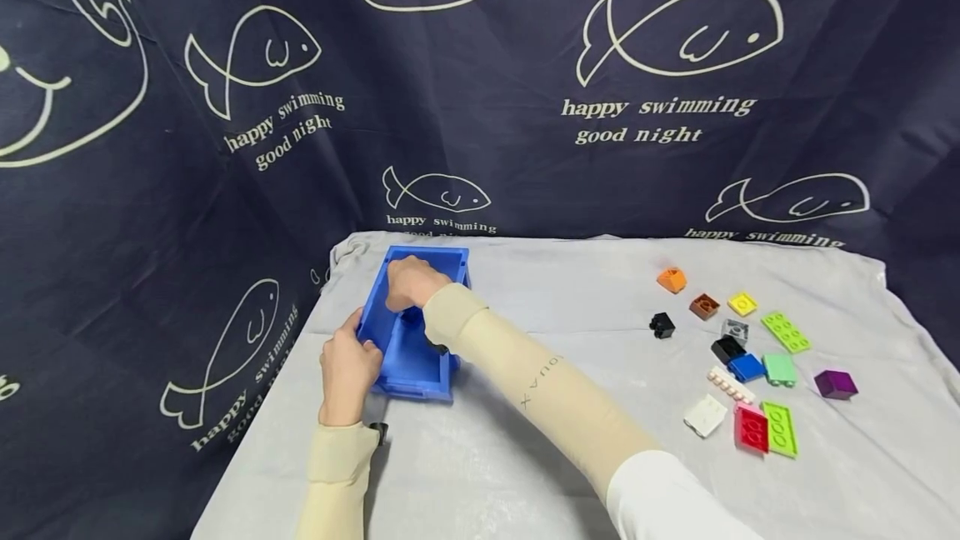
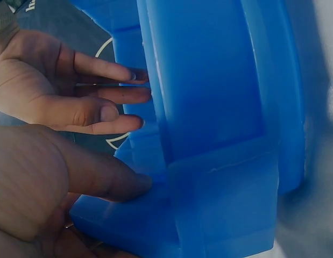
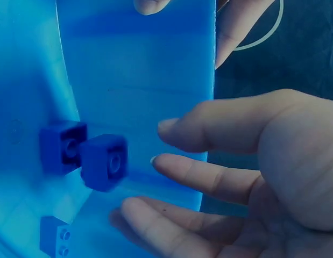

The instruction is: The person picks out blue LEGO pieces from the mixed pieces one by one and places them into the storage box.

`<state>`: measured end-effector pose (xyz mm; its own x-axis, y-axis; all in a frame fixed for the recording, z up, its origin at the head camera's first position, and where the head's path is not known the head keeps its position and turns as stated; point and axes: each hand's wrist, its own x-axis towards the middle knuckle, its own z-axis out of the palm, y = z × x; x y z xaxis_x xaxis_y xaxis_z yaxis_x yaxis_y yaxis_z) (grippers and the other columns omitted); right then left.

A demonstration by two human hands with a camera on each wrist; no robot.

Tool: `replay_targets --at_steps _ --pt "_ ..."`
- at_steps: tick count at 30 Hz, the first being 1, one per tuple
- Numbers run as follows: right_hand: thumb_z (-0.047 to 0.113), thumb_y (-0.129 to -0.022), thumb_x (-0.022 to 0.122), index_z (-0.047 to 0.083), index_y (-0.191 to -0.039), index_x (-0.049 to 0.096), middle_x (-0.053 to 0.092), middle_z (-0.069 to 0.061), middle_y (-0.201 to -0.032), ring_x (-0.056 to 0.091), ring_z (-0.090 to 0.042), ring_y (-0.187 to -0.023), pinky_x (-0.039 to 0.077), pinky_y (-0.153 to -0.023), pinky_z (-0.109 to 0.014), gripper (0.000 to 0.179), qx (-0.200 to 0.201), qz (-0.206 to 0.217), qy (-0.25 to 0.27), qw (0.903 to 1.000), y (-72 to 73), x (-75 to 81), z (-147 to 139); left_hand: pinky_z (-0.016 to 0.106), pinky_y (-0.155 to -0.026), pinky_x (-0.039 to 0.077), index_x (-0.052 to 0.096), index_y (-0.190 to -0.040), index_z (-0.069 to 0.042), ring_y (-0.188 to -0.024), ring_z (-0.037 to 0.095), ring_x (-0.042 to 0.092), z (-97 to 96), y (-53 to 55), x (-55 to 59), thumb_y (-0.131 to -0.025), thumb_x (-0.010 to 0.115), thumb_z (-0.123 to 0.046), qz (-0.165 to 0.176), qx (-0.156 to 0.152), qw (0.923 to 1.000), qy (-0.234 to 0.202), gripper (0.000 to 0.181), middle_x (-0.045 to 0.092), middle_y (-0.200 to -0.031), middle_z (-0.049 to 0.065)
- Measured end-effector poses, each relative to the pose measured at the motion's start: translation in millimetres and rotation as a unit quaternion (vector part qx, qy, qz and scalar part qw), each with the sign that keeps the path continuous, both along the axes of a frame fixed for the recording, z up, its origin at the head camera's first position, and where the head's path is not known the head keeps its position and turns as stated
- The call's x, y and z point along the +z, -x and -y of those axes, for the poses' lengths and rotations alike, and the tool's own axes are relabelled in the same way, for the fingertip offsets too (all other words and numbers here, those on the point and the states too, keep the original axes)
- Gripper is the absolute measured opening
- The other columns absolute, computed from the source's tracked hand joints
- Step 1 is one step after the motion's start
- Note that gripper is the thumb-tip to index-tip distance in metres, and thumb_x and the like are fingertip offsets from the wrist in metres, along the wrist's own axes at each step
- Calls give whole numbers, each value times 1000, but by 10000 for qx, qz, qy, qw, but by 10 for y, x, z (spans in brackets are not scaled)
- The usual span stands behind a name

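Note:
A blue plastic bin [image 1: 408, 361] stands at the table's left. My left hand [image 1: 349, 369] grips its left wall, with the thumb [image 2: 115, 180] over the rim and fingers on the outer side. Inside the bin's far half is my right hand [image 1: 414, 280], its fingers loosely extended and apart in the right wrist view. Just off those fingertips a blurred dark-blue brick [image 3: 106, 162] appears free of the hand. Another dark-blue brick [image 3: 61, 148] sits beside it, and a smaller studded blue brick [image 3: 54, 236] lies lower in that view.
Toy bricks lie scattered on the table's right side, among them an orange one [image 1: 672, 279], a purple one [image 1: 836, 384], a white one [image 1: 705, 416] and a green plate [image 1: 786, 332]. A dark fish-print curtain [image 1: 525, 173] hangs behind the cloth-covered table [image 1: 555, 298].

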<state>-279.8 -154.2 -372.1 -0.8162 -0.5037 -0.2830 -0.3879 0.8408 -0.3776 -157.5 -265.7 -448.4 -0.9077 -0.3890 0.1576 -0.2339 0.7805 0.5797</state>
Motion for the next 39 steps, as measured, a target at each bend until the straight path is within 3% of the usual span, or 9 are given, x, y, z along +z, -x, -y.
replay_targets --at_steps 7,19,23,26,27,30,34,39 --pt "28 -90 71 11 -127 68 64 -12 -123 58 -25 -97 52 -81 -39 41 15 16 -192 9998 2 14 13 68 -91 48 55 -148 -3 -112 57 64 10 1 26 -88 52 -1 60 -10 10000 9 60 64 -131 33" --pt "25 -90 70 10 -129 66 63 -11 -121 58 -25 -97 53 -76 -38 42 22 40 -209 9998 1 -9 19 67 -91 49 54 -148 -3 -111 57 64 21 -17 4 -88 52 -1 91 2 10000 -27 60 64 -130 33" --pt "23 -90 70 10 -119 68 62 -11 -113 60 -25 -92 52 -70 -37 32 60 95 -119 9999 30 24 -19 67 -93 48 55 -148 -3 -114 56 64 19 -2 1 -88 53 -1 60 -17 10000 -65 60 64 -131 32" --pt "21 -88 70 12 -93 65 58 -7 -96 56 -22 -81 48 -64 -34 11 90 140 -38 9999 62 83 -68 67 -94 48 55 -147 -4 -115 56 63 11 12 6 -88 53 -1 -3 -75 9999 -99 59 65 -131 32" --pt "20 -87 69 13 -84 61 54 -5 -88 53 -21 -76 46 -62 -33 11 123 156 -25 9998 75 106 -83 67 -94 48 56 -147 -3 -115 56 63 8 15 7 -88 53 -1 -27 -93 9999 -105 59 65 -131 32" --pt "17 -86 67 17 -64 45 41 2 -66 41 -14 -59 37 -54 -27 31 317 130 34 9994 109 179 -126 67 -94 48 56 -146 -3 -115 56 63 6 24 10 -87 53 0 -79 -126 9998 -110 59 65 -130 32" --pt "15 -86 66 19 -57 37 29 7 -53 27 -9 -48 27 -48 -23 41 620 -147 146 9979 122 259 -188 67 -93 48 57 -145 -4 -114 57 63 18 20 4 -87 52 0 -98 -111 9999 -76 58 65 -130 32" --pt "17 -86 67 18 -62 40 30 7 -59 25 -11 -53 25 -50 -24 36 542 -244 321 9977 64 344 -293 67 -93 48 56 -146 -4 -114 57 63 47 -8 -21 -88 52 -1 -64 -50 9999 -73 59 64 -131 32"
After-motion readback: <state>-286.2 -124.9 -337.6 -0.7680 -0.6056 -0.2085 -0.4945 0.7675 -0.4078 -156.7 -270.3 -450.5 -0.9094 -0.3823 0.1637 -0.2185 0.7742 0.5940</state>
